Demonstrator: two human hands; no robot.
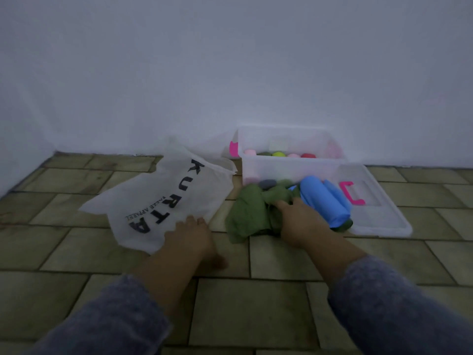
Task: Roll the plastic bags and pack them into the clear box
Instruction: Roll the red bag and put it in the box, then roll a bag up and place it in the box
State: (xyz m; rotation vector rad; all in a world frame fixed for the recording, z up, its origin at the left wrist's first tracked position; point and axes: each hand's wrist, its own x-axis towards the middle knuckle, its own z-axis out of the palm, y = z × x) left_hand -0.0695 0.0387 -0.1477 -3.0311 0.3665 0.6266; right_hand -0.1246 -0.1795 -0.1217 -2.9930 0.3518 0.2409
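Fingers of the right hand [299,221] curl into the crumpled green bag [245,219], which lies just near of the clear box [289,167], while the left hand [189,237] rests flat, fingers straight, on the near corner of the white bag [158,196], which stretches far-left.

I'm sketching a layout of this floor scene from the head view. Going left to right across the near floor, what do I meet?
In order: white KURTA bag → left hand → crumpled green bag → right hand → blue rolled bag → pink handle on the clear lid.
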